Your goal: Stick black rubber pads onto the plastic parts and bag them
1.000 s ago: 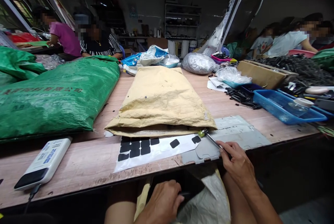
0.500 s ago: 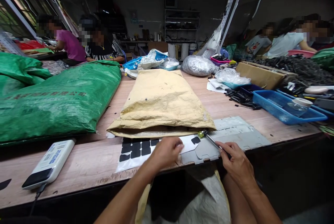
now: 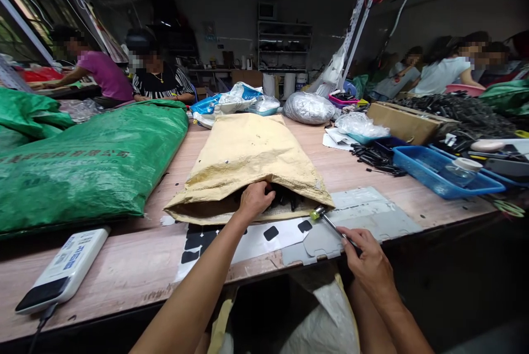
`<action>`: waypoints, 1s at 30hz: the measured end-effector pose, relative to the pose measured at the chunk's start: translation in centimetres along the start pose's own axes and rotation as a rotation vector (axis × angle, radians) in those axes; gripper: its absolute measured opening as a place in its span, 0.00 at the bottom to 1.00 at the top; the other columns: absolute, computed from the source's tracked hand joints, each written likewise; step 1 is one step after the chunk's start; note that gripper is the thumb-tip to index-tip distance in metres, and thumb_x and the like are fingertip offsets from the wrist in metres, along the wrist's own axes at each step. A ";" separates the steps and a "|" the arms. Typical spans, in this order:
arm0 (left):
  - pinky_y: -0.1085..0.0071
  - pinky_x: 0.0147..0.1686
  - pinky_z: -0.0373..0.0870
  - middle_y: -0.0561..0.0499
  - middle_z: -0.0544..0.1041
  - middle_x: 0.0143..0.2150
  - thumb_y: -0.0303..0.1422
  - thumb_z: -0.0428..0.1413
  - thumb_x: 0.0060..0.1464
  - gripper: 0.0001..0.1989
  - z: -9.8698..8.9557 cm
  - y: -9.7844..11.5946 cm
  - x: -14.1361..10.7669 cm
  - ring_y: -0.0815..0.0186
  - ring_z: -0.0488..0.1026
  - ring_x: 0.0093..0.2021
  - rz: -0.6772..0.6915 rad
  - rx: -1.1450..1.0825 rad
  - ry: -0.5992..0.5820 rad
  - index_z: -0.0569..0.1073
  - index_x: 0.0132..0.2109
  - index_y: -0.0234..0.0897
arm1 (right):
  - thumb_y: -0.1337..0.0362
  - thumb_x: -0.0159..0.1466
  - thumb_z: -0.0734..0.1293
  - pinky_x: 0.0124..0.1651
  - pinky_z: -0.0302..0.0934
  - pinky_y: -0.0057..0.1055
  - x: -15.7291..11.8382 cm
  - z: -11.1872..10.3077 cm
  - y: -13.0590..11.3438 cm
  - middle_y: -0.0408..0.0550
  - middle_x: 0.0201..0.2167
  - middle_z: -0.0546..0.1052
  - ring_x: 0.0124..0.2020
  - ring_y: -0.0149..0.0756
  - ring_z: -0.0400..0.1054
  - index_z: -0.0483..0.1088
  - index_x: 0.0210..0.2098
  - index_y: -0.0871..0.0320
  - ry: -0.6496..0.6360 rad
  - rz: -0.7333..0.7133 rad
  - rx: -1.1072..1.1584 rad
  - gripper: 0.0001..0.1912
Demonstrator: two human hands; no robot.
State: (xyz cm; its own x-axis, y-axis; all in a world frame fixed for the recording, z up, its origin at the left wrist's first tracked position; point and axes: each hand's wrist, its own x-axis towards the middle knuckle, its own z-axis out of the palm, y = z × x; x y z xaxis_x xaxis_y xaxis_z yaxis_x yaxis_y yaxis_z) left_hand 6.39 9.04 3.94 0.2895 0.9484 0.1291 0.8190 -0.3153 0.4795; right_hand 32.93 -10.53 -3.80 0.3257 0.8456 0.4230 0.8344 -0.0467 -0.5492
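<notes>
A yellow woven sack (image 3: pixel 252 145) lies on the table, its mouth gaping toward me with dark pieces (image 3: pixel 285 197) inside. My left hand (image 3: pixel 257 200) reaches into that mouth under its raised upper edge. Its fingers are curled and partly hidden, so what they hold does not show. Wrapped round the handle of a small hammer (image 3: pixel 330 223) is my right hand (image 3: pixel 367 257); the hammer's yellowish head rests by the sack's right corner. Below the sack lies a white sheet of black rounded stickers (image 3: pixel 271 233), partly covered by my left forearm.
A green sack (image 3: pixel 82 161) fills the left side, with a white power bank (image 3: pixel 64 268) before it. A grey board (image 3: pixel 372 211) lies along the right front edge. Blue trays (image 3: pixel 446 172), black parts (image 3: pixel 378 158) and a cardboard box (image 3: pixel 407 121) stand right. Several people sit beyond.
My left hand has moved from above the sticker sheet up and forward into the sack's mouth, which now gapes wider. My right hand keeps its hold on the hammer. The view has shifted slightly.
</notes>
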 end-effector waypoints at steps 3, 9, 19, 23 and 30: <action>0.64 0.44 0.71 0.42 0.82 0.47 0.45 0.58 0.57 0.17 1.0 0.8 0.2 0.51 0.78 0.49 -0.026 0.043 0.005 0.80 0.48 0.40 | 0.57 0.68 0.61 0.46 0.65 0.37 0.0 0.0 -0.1 0.47 0.42 0.74 0.42 0.39 0.70 0.77 0.52 0.49 -0.009 -0.001 0.003 0.18; 0.64 0.41 0.69 0.40 0.82 0.42 0.42 0.58 0.58 0.13 0.7 1.5 0.1 0.52 0.78 0.45 -0.040 0.104 -0.003 0.81 0.40 0.37 | 0.58 0.68 0.60 0.47 0.65 0.38 -0.1 -0.2 -0.4 0.48 0.42 0.75 0.43 0.40 0.70 0.76 0.52 0.51 -0.003 -0.002 -0.009 0.18; 0.64 0.43 0.63 0.49 0.77 0.37 0.36 0.60 0.59 0.06 -0.3 -1.9 -10.1 0.58 0.68 0.43 0.243 -0.050 0.004 0.78 0.40 0.39 | 0.55 0.67 0.63 0.49 0.65 0.40 -0.1 -0.1 -0.6 0.50 0.42 0.74 0.44 0.43 0.70 0.76 0.50 0.53 0.026 -0.045 -0.146 0.17; 0.63 0.45 0.62 0.49 0.75 0.38 0.33 0.61 0.57 0.07 1.3 -2.9 -11.4 0.58 0.67 0.43 0.223 -0.149 0.003 0.80 0.43 0.40 | 0.54 0.69 0.61 0.46 0.67 0.38 -1.3 -0.5 -1.2 0.50 0.44 0.75 0.44 0.42 0.72 0.76 0.48 0.53 -0.031 -0.059 -0.144 0.16; 0.64 0.43 0.61 0.50 0.76 0.36 0.31 0.65 0.52 0.08 1.7 -3.4 -11.0 0.59 0.67 0.42 0.192 -0.264 0.016 0.80 0.42 0.39 | 0.55 0.70 0.62 0.45 0.71 0.33 -4.6 -0.5 -5.8 0.49 0.44 0.81 0.45 0.40 0.75 0.76 0.47 0.53 -0.166 -0.019 0.196 0.15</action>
State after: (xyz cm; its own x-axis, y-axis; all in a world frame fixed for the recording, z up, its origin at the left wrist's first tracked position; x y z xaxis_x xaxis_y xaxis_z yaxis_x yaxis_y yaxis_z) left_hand 1.30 -0.42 -0.60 0.4170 0.8734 0.2514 0.5928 -0.4711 0.6532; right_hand 26.78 -14.40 -2.23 0.2196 0.9217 0.3198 0.7323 0.0609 -0.6782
